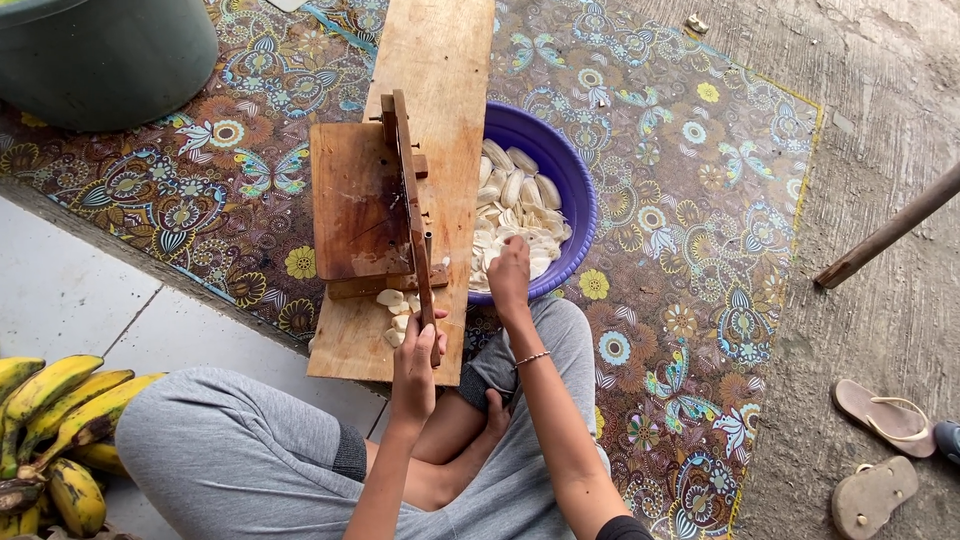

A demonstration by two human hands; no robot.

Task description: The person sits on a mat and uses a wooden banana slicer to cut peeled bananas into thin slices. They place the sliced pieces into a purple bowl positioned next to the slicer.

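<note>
I sit cross-legged on a patterned mat [680, 200]. A long wooden board [440, 60] lies in front of me with a wooden lever slicer [375, 205] on it. My left hand [418, 355] grips the near end of the slicer's lever arm [412, 210]. A few pale banana slices [395, 305] lie on the board by that hand. My right hand [510, 275] reaches into the blue bowl [560, 150], which holds several pale slices [515, 215]; its fingers rest among them, and I cannot tell if they hold any.
A bunch of yellow-green bananas [55, 420] lies at my left knee on white tile. A dark green tub [100, 55] stands at the far left. A wooden stick [890, 230] and sandals [885, 450] lie on the concrete at right.
</note>
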